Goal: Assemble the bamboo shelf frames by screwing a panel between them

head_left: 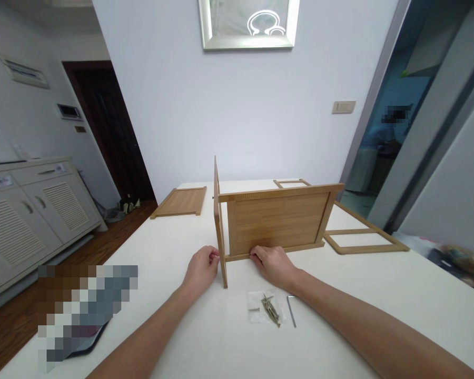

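A wooden panel [278, 221] with a rail along its top and bottom stands on edge on the white table. Its left end meets an upright wooden side frame [218, 226], seen nearly edge-on. With fingers pinched together, my left hand [202, 267] is against the outer face of this frame, level with the panel's bottom rail; whatever is in the pinch is hidden. My right hand [274, 265] grips the panel's bottom rail. In front of it lie a small clear bag [256, 310] with several screws [270, 309] and an L-shaped hex key [292, 311].
Another wooden panel [181, 201] lies flat at the back left. An open wooden frame [365, 242] lies at the right, with a further wooden piece [292, 183] behind the standing panel. A dark-edged flat object [89, 345], partly blurred out, is at the table's left edge.
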Motion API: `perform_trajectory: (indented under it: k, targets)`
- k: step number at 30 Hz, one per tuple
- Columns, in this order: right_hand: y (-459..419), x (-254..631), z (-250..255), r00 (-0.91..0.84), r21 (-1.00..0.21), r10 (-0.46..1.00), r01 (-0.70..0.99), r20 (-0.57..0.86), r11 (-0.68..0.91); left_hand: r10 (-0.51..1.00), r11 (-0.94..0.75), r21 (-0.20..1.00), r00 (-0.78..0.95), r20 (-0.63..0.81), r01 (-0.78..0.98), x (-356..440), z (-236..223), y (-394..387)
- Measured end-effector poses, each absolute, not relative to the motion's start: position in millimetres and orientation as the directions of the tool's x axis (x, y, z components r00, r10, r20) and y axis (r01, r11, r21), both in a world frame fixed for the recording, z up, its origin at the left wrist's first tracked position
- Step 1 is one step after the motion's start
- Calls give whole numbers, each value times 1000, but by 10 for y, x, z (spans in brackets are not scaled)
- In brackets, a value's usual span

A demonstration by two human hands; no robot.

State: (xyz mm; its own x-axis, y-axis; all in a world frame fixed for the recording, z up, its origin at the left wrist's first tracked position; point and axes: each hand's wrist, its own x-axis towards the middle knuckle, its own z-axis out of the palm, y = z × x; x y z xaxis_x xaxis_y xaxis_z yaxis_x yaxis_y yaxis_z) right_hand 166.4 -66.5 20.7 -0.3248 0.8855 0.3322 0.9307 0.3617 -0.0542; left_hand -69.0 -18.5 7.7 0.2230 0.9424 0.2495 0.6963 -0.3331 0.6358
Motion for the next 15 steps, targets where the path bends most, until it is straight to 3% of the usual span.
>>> perform_trajectory:
  k: [15]
  targets:
    - [-672,1662,215,-323,-68,886,929,331,364,913,-407,563,310,264,719,-688,97,-198]
